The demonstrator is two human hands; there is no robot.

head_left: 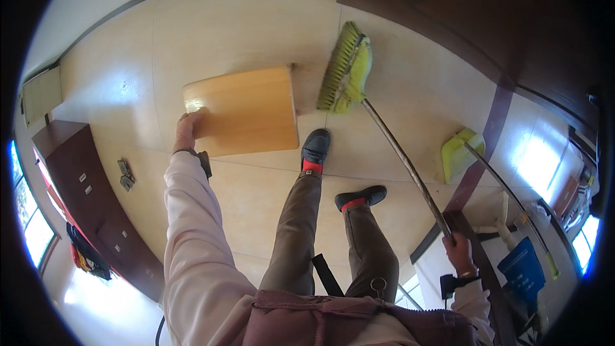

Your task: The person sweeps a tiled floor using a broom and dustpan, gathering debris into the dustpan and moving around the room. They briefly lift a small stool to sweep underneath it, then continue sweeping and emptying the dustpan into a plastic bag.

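Left hand (pixel 188 129) grips wooden board (pixel 250 112) at left edge; well apart, right hand (pixel 460 253) clasps broom (pixel 360 74), slanting forward-left toward board's right.

Daylight from a window at the left rim (pixel 38 237) and another at the right rim (pixel 586 242), both blown out to white, leaves hard glare on the pale floor (pixel 243 19) at right and softer sheen at upper left. The dark brown panel (pixel 448 13) sits dim. Straight edges bow toward the black, blue-fringed fisheye border.
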